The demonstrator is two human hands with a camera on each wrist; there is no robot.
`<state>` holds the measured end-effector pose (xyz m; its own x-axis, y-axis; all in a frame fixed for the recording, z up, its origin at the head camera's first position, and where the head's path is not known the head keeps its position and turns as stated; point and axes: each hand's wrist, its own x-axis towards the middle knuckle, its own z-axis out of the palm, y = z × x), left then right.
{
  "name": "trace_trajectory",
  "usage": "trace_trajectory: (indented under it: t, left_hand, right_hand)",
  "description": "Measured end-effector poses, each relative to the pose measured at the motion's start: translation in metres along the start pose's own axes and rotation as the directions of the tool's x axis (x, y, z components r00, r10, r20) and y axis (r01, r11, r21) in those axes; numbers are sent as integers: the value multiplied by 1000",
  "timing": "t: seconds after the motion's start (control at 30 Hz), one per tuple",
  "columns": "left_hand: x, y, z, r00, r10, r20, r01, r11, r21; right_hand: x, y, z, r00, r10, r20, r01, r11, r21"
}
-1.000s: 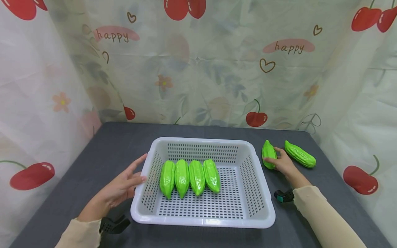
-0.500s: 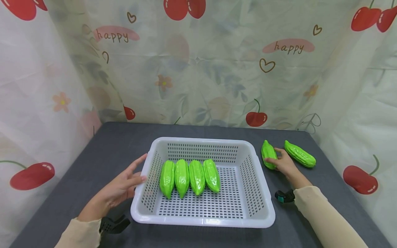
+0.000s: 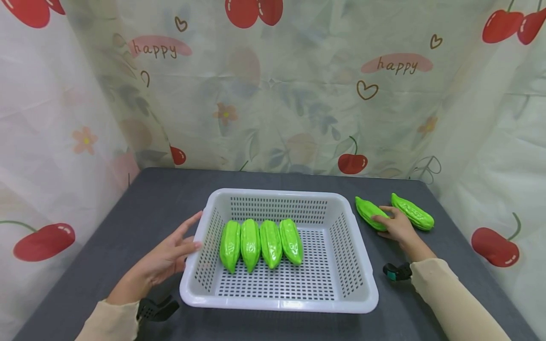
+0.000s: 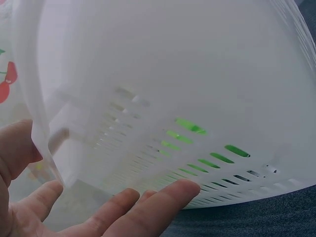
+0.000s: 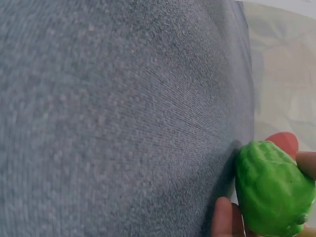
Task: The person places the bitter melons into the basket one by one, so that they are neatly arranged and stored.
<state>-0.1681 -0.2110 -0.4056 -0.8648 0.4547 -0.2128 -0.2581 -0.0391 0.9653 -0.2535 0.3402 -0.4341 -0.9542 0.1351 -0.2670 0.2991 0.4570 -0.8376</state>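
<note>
My left hand (image 3: pixel 164 258) is at the left side of a white plastic basket (image 3: pixel 279 307), its thumb over the rim and its other fingers outside. Through the left wrist view's slotted basket wall (image 4: pixel 207 74), green shows. In the basket, several glossy green bitter melons (image 3: pixel 270 244) lie side by side in the left half. Right of the basket, my right hand (image 3: pixel 400 228) grips another bitter melon (image 3: pixel 368 212) between thumb and fingers. The bumpy bitter melon (image 5: pixel 271 192) shows between the fingers in the right wrist view. Whether it touches the table cannot be told.
One more bitter melon (image 3: pixel 413 212) lies on the dark grey table (image 3: pixel 179 189), just beyond my right hand. A printed curtain (image 3: pixel 273 94) encloses the table at the back and both sides. Black bands (image 3: pixel 396 272) are on both wrists.
The bitter melon in my right hand has turned, its far tip swinging left towards the basket. The right hand has shifted slightly right. My left hand and the basket have stayed put.
</note>
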Motion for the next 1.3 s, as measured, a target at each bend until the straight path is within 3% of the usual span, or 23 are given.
trace_trajectory:
  t: [0.73,1.1,1.23,1.3]
  left_hand:
    - [0,0,0,1000,-2,-4,2,1000,-2]
    - [0,-1,1,1000,4,-7,-4,1000,1]
    - [0,-1,1,1000,4,-10,-4,1000,0]
    - [0,-1,1,1000,1,-11,-1,1000,-1]
  right_hand:
    - [-9,-9,-16,985,-82,-152,106,982,155]
    - [-23,-24,-24,968,-142,-207,166,981,100]
    - [-27,-28,-28,958,-165,-233,212,958,191]
    - [-29,-30,-30,954,-183,-236,246,930,273]
